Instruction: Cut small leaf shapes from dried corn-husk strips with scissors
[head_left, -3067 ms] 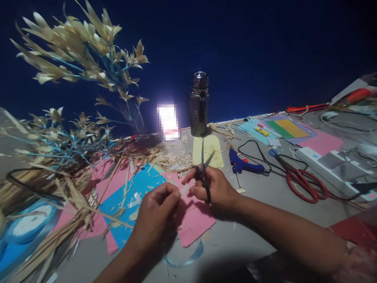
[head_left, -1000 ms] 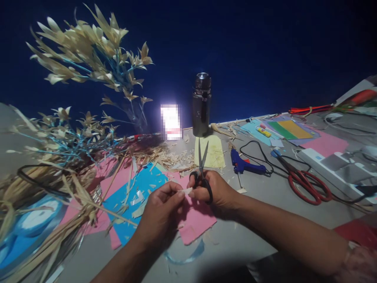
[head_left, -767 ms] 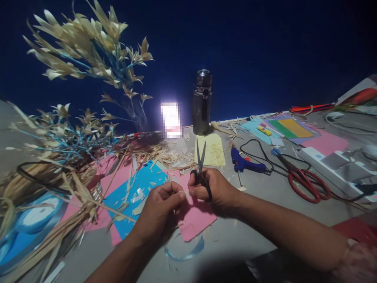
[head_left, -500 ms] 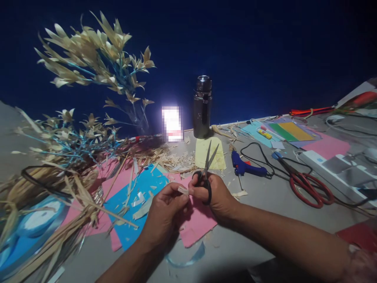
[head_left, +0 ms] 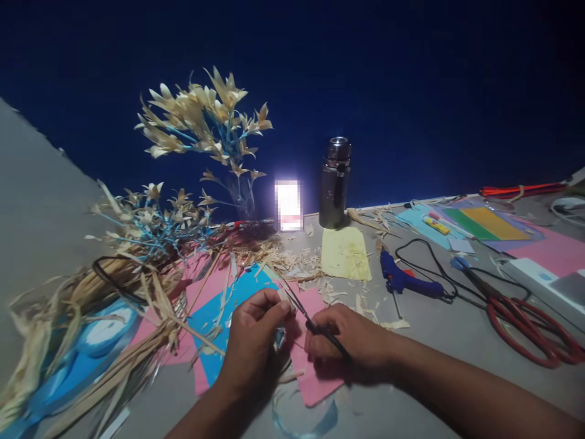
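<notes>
My left hand [head_left: 256,332] pinches a small pale strip [head_left: 283,297], which looks like dried husk, between thumb and fingertips. A pair of black-handled scissors [head_left: 301,308] is in my right hand [head_left: 340,335], its blades pointing up and left beside that strip. Whether the blades touch the strip I cannot tell. Beneath both hands lie pink sheets [head_left: 315,384] and a blue sheet [head_left: 208,332] strewn with pale scraps. A ring of translucent blue ribbon [head_left: 306,427] rests on the table just in front of me.
Husk strips [head_left: 159,311] and blue-stemmed husk flowers [head_left: 210,116] stand at left. A dark flask [head_left: 335,183] is behind a yellow cloth [head_left: 345,255]. Rightward lie a blue glue gun [head_left: 406,280], red-handled scissors [head_left: 530,323] and coloured sheets [head_left: 489,222]. A bright blurred rectangle [head_left: 289,204] glows at the back.
The scissors have swung from pointing upward, away from the strip, to pointing up-left beside it. My right hand has turned over. The view has shifted, so the scene sits further right and lower.
</notes>
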Demonstrator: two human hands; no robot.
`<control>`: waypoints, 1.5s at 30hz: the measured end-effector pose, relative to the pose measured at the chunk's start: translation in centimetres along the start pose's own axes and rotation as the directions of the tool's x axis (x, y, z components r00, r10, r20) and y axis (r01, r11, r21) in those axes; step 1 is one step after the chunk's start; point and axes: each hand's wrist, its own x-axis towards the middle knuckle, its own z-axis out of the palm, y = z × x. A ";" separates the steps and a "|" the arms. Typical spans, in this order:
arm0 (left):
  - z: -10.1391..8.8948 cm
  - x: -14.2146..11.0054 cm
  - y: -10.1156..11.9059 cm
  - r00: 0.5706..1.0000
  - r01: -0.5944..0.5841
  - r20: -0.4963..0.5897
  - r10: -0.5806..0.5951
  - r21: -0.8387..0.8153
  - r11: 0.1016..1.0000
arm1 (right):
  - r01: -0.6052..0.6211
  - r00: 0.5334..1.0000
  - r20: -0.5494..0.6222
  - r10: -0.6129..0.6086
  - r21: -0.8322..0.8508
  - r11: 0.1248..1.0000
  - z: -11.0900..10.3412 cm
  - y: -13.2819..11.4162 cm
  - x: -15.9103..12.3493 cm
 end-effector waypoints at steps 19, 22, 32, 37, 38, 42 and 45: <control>0.2 -0.4 0.5 0.999 0.036 0.024 -0.038 0.082 0.996 | -0.088 0.996 -0.004 0.088 0.016 0.996 0.2 1.4 0.4; 0.0 -0.4 0.4 0.997 0.016 0.076 -0.023 0.097 0.995 | -0.078 0.996 0.042 0.076 0.049 0.996 0.0 1.8 0.6; 0.0 -0.3 -0.7 0.937 0.229 0.292 -0.195 -0.089 0.969 | 0.214 0.941 -0.308 -0.139 0.228 0.950 -0.1 0.0 0.5; -0.1 -0.3 -1.5 0.900 0.309 0.340 -0.273 -0.056 0.949 | 0.257 0.916 -0.354 -0.187 0.159 0.953 0.2 0.3 0.4; -0.1 -0.2 -1.5 0.907 0.301 0.324 -0.267 -0.056 0.952 | 0.261 0.911 -0.366 -0.189 0.160 0.952 0.3 0.3 0.5; 0.2 0.1 -0.2 0.948 0.227 0.252 -0.194 -0.108 0.968 | 0.265 0.904 -0.388 -0.179 0.181 0.947 0.1 0.3 0.7; 0.2 0.2 1.2 0.966 0.189 0.212 -0.148 -0.189 0.964 | 0.135 0.973 -0.202 -0.112 0.106 0.985 -0.7 -0.1 0.3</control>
